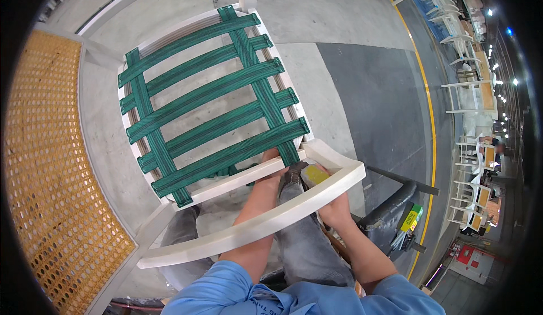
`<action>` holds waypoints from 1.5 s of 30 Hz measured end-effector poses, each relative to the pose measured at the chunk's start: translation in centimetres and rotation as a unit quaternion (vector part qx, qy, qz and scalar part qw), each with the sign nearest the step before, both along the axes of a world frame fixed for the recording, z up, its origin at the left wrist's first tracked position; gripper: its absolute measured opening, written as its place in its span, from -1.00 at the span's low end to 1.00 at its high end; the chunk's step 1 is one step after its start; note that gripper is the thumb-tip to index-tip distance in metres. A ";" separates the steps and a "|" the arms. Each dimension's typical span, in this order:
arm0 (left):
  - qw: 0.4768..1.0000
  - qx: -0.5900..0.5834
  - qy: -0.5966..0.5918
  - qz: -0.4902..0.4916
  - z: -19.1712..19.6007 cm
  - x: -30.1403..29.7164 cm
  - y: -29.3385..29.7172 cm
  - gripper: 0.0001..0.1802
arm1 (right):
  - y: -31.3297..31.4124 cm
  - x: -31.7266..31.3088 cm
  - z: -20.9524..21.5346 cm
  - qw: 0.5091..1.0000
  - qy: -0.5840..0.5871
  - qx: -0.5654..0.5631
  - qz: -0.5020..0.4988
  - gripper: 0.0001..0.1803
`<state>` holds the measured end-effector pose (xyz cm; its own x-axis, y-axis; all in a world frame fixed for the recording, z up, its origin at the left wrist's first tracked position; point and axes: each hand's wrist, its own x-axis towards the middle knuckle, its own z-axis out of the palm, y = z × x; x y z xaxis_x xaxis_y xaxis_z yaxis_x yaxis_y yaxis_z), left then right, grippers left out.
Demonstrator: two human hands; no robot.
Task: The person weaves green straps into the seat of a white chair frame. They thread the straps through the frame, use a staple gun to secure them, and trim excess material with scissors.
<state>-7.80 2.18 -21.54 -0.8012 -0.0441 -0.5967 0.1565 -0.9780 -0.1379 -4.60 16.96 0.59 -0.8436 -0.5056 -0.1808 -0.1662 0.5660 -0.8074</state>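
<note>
A white chair frame [251,232] lies tilted in front of me, its seat laced with crossed green webbing straps [206,102]. My left hand [274,158] reaches under the armrest to the seat's near rail, by the end of a lengthwise strap. Its fingers are mostly hidden by rail and webbing. Behind the curved armrest, my right hand [335,206] grips a dark tool with a yellow top [314,173], which looks like a staple gun. The tool's nose is at the rail corner, close to that same strap end. The armrest covers part of the right hand.
At left stands the chair's woven cane back [54,173]. A black padded stand [390,213] on my right carries a green and yellow box [412,218]. Loose green webbing [218,171] hangs below the seat. More white chairs [469,202] line the far right, beyond a yellow floor line.
</note>
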 end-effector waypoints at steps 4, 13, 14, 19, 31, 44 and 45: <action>1.000 0.028 0.003 -0.010 1.0 -0.3 0.3 -0.67 | 0.5 0.4 -1.2 0.999 0.030 0.042 -0.012 -0.27; 1.000 0.011 0.024 -0.010 0.6 -1.0 -0.6 -0.59 | -0.8 -0.4 -1.1 0.997 0.044 0.060 0.010 -0.22; 1.000 0.016 0.016 -0.005 0.2 -0.9 -0.5 -0.63 | -0.9 -0.5 -1.3 0.998 0.037 0.055 0.010 -0.22; 0.999 0.033 -0.008 -0.023 0.2 -1.2 0.9 -0.72 | -0.4 -0.3 -1.3 0.997 0.030 0.064 -0.021 -0.27; 0.998 0.015 0.052 -0.005 -1.2 -0.4 0.3 -0.63 | 0.2 -0.1 -1.8 0.998 -0.040 0.051 -0.024 -0.31; 1.000 -0.006 0.024 -0.007 1.2 -0.3 -0.5 -0.61 | -2.2 0.7 -0.5 0.999 -0.026 0.026 -0.016 -0.29; 0.999 -0.006 0.030 -0.016 1.4 -0.3 -0.5 -0.61 | -2.1 0.7 -0.6 0.999 -0.023 0.021 -0.019 -0.28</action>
<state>-8.12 1.73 -20.16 -0.8366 -0.0247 -0.5473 0.1163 -0.9842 -0.1335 -3.94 14.84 0.00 -0.8528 -0.4639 -0.2399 -0.1076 0.6055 -0.7885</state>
